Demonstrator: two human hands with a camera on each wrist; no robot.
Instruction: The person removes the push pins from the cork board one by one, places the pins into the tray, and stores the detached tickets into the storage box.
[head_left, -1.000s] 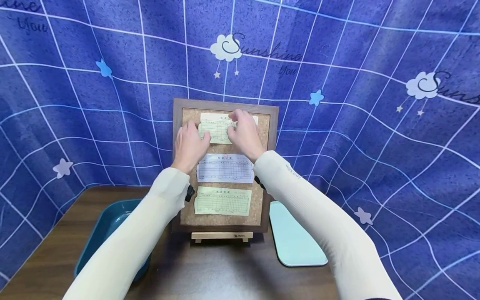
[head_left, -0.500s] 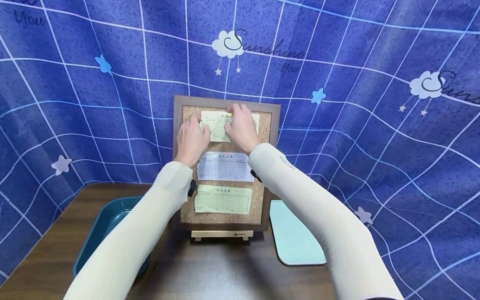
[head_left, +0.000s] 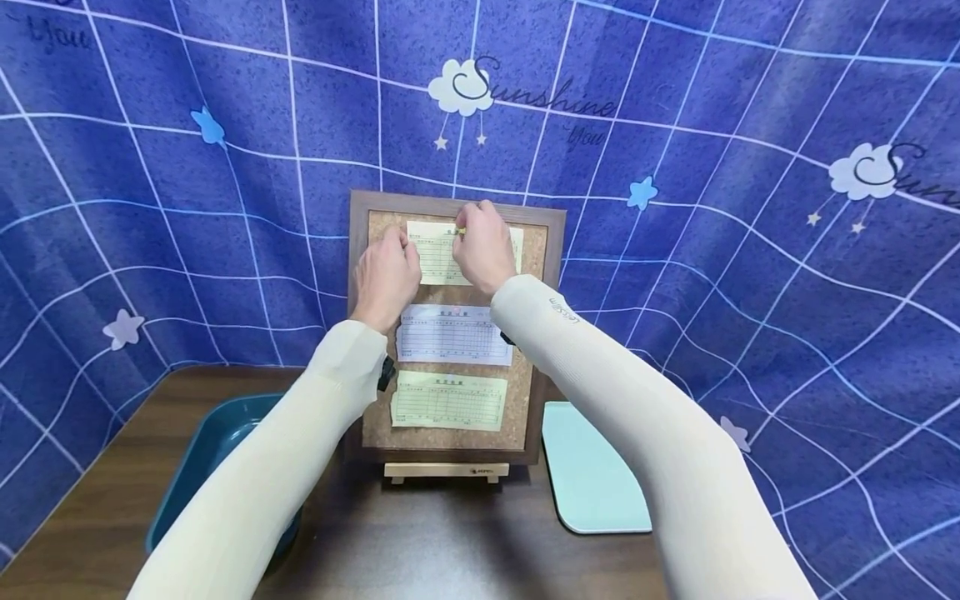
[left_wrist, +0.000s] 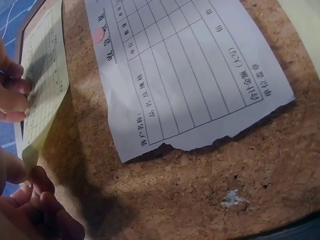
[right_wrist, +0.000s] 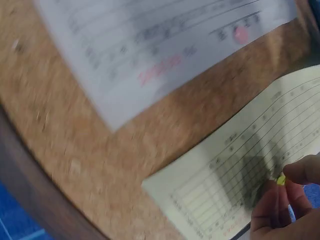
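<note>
A framed cork board (head_left: 450, 439) stands upright on a small wooden easel. At its top is a pale yellow receipt slip (head_left: 435, 260). My left hand (head_left: 387, 271) pinches that slip's left edge, as the left wrist view shows near its corner (left_wrist: 32, 150). Between thumb and fingers, my right hand (head_left: 486, 248) pinches a yellow push pin (right_wrist: 281, 179) at the slip's upper middle. Whether the pin has entered the cork is hidden. Below hangs a white-blue receipt slip (head_left: 454, 335) with a pink pin (left_wrist: 98, 34). A green receipt slip (head_left: 450, 402) is lowest.
A dark teal tray (head_left: 197, 454) sits on the wooden table at the left, partly behind my left sleeve. A mint-green flat tray (head_left: 596, 475) lies right of the board. The easel ledge (head_left: 446, 471) projects at the front. A blue printed curtain (head_left: 300, 192) hangs behind.
My left fingers have closed in on the slip's left edge. My right hand has shifted slightly upward at the pin. The head view has moved a little.
</note>
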